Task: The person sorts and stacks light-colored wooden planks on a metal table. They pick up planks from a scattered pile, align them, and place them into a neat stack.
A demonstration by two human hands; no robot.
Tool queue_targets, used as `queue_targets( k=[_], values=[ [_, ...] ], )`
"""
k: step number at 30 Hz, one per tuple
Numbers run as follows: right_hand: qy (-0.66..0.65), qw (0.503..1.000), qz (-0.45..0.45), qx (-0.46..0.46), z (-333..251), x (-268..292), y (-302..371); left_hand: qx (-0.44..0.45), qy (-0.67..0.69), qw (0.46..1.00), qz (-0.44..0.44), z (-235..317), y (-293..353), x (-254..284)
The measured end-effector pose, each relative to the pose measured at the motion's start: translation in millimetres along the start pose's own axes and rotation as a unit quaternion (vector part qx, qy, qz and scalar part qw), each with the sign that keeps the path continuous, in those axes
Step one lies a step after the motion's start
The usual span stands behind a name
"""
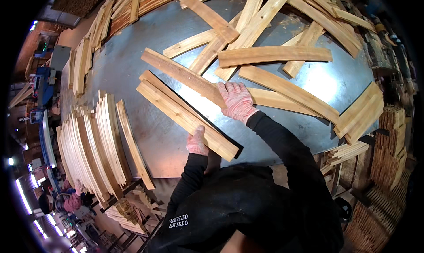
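Note:
My left hand, in a pinkish-white work glove, is closed on a pale wooden board, its thumb on top and its fingers hidden beneath. Along that board's far side lies a second board, partly covered by it; whether my hand also grips this one is hidden. My right hand, gloved alike, is closed over the near right end of another long board, which slants away to the far left. Just right of this hand a further board extends along the metal tabletop.
Loose boards lie crisscrossed at the far side. Upright rows of boards line the left edge, with one board beside them. A short stack sits at the right corner. Another person is at lower left, beyond the table.

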State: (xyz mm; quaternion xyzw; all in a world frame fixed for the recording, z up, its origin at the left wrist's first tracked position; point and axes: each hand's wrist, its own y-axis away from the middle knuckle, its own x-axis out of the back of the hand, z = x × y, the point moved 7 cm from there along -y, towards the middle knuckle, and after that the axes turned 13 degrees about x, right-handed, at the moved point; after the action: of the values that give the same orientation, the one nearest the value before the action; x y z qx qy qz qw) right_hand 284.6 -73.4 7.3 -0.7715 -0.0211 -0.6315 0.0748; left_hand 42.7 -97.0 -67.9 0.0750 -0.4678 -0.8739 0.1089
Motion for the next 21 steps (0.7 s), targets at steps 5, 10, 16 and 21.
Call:
queue_targets(
  k=[5, 10, 16, 21],
  values=[
    [-0.307, 0.938, -0.156, -0.032, -73.9, 16.9, 11.3, 0.092, 0.136, 0.970, -0.181, -22.6, 0.4, 8.0],
    [-0.208, 0.961, -0.167, -0.073, -2.5, 64.0, 71.0, 0.062, 0.014, 0.980, -0.191, -13.7, -4.1, -17.6],
    [0.025, 0.965, -0.225, -0.134, 165.0, 57.9, 182.7, 0.011, -0.016, 0.982, -0.188, 21.9, -21.1, 14.6],
    [-0.176, 0.971, -0.158, -0.021, 97.5, 18.0, 177.1, -0.105, -0.118, 0.984, -0.081, 87.8, -18.0, 78.5]
  ],
)
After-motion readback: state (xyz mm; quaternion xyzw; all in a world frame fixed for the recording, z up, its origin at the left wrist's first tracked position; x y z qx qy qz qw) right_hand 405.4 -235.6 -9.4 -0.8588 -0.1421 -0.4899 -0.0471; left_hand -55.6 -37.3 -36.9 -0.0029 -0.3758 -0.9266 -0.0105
